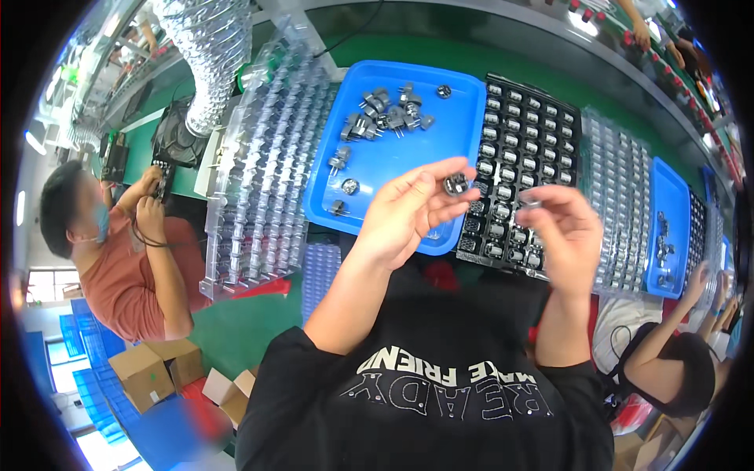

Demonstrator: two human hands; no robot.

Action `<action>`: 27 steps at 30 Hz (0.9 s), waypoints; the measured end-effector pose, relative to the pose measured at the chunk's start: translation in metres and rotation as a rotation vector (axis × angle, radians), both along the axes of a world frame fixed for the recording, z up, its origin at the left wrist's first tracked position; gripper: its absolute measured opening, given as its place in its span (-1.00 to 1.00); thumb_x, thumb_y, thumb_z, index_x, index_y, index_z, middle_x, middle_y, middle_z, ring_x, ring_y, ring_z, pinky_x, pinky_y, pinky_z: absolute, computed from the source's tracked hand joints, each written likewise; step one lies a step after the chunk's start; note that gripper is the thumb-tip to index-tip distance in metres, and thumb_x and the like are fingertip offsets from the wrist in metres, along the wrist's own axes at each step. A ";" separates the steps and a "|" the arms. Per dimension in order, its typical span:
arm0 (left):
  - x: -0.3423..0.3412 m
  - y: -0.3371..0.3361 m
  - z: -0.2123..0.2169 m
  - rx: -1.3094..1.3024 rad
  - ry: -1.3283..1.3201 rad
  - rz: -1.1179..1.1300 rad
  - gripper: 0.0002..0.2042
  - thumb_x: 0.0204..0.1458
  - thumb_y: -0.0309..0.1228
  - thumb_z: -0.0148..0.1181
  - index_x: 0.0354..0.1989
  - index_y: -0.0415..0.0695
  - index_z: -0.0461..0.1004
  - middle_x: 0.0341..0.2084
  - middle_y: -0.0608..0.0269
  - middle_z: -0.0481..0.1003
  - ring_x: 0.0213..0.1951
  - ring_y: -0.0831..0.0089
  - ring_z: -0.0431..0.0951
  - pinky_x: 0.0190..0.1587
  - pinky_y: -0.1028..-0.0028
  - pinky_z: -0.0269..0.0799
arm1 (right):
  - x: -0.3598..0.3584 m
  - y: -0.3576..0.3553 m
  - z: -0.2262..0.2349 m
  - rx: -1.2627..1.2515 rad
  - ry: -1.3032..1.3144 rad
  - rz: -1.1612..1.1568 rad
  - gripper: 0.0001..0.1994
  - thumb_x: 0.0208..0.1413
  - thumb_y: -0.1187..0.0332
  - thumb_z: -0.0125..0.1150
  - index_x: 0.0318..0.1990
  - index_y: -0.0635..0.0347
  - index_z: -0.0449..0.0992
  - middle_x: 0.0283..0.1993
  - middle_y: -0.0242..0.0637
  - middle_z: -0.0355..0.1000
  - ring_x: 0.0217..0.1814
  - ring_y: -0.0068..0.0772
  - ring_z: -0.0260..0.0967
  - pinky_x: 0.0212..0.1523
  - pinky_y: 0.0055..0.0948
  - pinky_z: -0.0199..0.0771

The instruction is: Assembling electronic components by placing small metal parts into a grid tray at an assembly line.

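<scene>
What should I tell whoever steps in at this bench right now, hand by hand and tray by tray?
Left hand: raised over the blue tray, pinching one small grey metal part between thumb and fingertips.
Right hand: over the black compartment tray, fingers curled; something small and pale at its fingertips, too blurred to identify.
Blue tray: about a dozen loose grey parts, mostly clustered at its far end.
Black tray: most visible pockets hold a part.
Clear plastic trays stacked to the left, more to the right.
Done: much of the black tray filled.
Left: the loose parts in the blue tray.
</scene>
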State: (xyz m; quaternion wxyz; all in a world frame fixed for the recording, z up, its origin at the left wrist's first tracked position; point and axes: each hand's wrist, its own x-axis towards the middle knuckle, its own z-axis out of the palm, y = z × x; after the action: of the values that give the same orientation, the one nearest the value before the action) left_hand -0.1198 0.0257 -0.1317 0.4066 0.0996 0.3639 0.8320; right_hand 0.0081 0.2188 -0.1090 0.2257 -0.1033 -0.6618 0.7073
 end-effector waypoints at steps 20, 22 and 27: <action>0.046 0.009 0.004 0.264 0.025 0.022 -0.58 0.15 -0.54 0.26 0.17 -0.11 0.34 0.14 0.13 0.41 0.14 0.33 0.46 0.19 0.31 0.42 | -0.006 -0.052 0.000 0.671 0.356 -0.243 -0.72 -0.05 0.40 0.51 -0.16 0.27 0.65 -0.21 -0.17 0.57 -0.21 -0.30 0.54 -0.21 -0.44 0.57; 0.046 0.009 0.003 0.245 0.026 0.034 -0.59 0.14 -0.54 0.27 0.16 -0.13 0.34 0.13 0.12 0.42 0.13 0.32 0.47 0.19 0.31 0.42 | -0.006 -0.052 -0.001 0.671 0.354 -0.245 -0.72 -0.05 0.41 0.51 -0.16 0.27 0.65 -0.21 -0.17 0.57 -0.21 -0.30 0.54 -0.21 -0.44 0.57; 0.044 0.006 0.001 0.157 0.191 0.073 -0.61 0.11 -0.58 0.30 0.10 -0.22 0.36 0.08 0.04 0.46 0.12 0.33 0.48 0.18 0.33 0.42 | -0.003 -0.049 0.002 0.747 0.299 -0.204 -0.71 -0.07 0.44 0.51 -0.15 0.27 0.65 -0.23 -0.18 0.56 -0.23 -0.28 0.53 -0.20 -0.41 0.55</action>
State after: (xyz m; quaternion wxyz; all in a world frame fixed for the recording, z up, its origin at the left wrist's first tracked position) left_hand -0.0758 0.0312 -0.1309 0.3308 0.1965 0.3381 0.8589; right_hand 0.0051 0.1702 -0.1072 0.4102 0.0248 -0.8194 0.3996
